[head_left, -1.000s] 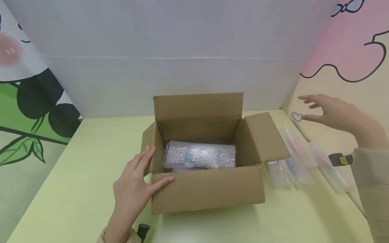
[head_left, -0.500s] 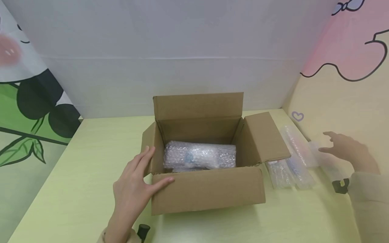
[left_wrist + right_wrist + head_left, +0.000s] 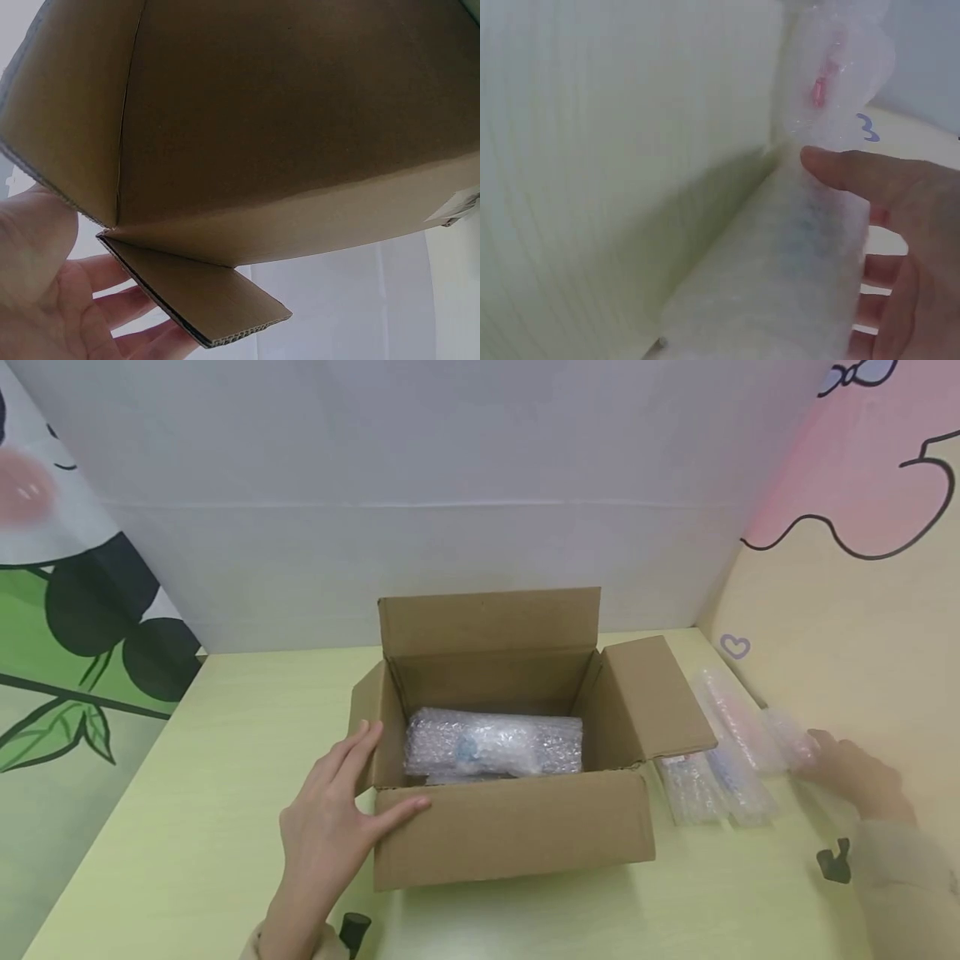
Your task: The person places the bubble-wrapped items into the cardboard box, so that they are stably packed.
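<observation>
L hand (image 3: 322, 810) grips box (image 3: 517, 831) at corner, apparently to steady it; R hand (image 3: 862, 777) grasps bubble-wrapped pkt (image 3: 780, 262) nearby.

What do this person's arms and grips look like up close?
The left sleeve and right sleeve are long and beige; the right one is blurred. The left grip and right grip are ungloved. A small black stub shows by the left wrist, a forked black piece by the right.
</observation>
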`<state>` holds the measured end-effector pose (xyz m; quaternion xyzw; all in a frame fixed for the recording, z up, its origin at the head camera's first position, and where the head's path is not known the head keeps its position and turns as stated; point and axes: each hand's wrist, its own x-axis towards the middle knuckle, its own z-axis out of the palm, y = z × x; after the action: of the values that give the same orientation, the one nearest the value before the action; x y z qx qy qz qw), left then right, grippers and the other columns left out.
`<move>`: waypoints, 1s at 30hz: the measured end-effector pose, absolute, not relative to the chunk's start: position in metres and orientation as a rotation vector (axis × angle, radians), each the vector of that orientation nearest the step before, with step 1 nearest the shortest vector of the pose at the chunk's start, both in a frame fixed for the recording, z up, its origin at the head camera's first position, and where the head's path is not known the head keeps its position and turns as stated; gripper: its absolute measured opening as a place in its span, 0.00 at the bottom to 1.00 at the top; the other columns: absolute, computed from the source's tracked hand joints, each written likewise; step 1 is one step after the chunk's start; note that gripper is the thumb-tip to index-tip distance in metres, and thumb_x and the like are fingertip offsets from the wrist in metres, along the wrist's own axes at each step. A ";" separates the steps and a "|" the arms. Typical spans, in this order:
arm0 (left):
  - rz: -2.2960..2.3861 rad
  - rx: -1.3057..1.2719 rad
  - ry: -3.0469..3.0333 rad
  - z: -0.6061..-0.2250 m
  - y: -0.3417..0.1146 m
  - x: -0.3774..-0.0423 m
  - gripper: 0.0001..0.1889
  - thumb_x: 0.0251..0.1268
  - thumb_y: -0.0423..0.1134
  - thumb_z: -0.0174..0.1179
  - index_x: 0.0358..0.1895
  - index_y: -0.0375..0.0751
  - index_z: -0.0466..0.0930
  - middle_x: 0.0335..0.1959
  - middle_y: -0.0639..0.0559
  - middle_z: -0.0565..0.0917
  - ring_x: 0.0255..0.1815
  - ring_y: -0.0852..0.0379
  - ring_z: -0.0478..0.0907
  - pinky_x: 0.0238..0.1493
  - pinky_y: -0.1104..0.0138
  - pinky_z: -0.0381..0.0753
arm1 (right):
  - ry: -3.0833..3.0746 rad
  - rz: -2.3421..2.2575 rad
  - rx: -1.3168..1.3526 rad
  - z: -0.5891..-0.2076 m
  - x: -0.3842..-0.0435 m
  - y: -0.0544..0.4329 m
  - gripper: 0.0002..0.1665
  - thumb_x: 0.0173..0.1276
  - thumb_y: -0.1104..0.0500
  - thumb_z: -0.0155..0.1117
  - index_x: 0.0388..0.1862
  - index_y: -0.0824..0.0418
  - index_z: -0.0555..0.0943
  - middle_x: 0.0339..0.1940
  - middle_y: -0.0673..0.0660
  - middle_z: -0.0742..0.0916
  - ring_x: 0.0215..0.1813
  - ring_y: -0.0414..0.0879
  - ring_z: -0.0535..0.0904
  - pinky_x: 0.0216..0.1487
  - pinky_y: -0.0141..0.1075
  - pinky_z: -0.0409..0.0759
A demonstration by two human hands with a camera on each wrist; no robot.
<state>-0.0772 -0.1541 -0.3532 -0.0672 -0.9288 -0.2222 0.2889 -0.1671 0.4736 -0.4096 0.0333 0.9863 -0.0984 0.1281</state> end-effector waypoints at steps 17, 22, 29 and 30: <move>-0.605 -0.153 -2.519 -0.352 -0.155 -0.077 0.50 0.32 0.61 0.76 0.68 0.52 0.71 0.63 0.48 0.78 0.57 0.44 0.79 0.16 0.74 0.61 | 3.058 -0.120 0.003 -0.353 -0.168 0.451 0.38 0.74 0.40 0.48 0.69 0.66 0.57 0.52 0.82 0.74 0.51 0.80 0.72 0.36 0.71 0.69; -0.603 -0.159 -2.511 -0.353 -0.154 -0.078 0.50 0.32 0.62 0.76 0.68 0.52 0.71 0.63 0.48 0.79 0.57 0.44 0.79 0.16 0.74 0.61 | 3.198 -0.040 -0.137 -0.304 -0.171 0.418 0.36 0.74 0.44 0.51 0.70 0.66 0.59 0.50 0.83 0.75 0.46 0.77 0.76 0.35 0.66 0.73; -0.607 -0.153 -2.512 -0.353 -0.154 -0.077 0.50 0.32 0.62 0.76 0.68 0.52 0.71 0.63 0.48 0.78 0.57 0.45 0.79 0.16 0.74 0.61 | 3.378 -0.026 -0.322 -0.238 -0.168 0.349 0.43 0.66 0.47 0.64 0.75 0.56 0.59 0.54 0.74 0.76 0.25 0.57 0.78 0.18 0.46 0.69; -0.606 -0.157 -2.507 -0.353 -0.154 -0.077 0.50 0.32 0.62 0.76 0.68 0.52 0.71 0.63 0.48 0.78 0.57 0.44 0.79 0.16 0.74 0.61 | 3.391 -0.027 -0.367 -0.230 -0.166 0.339 0.43 0.65 0.47 0.65 0.75 0.54 0.59 0.54 0.73 0.76 0.23 0.52 0.76 0.17 0.43 0.67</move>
<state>-0.0773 -0.1541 -0.3530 -0.0585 -0.9327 -0.2255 0.2752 -0.1664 0.3385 -0.2301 -0.1066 0.9851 -0.0080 -0.1344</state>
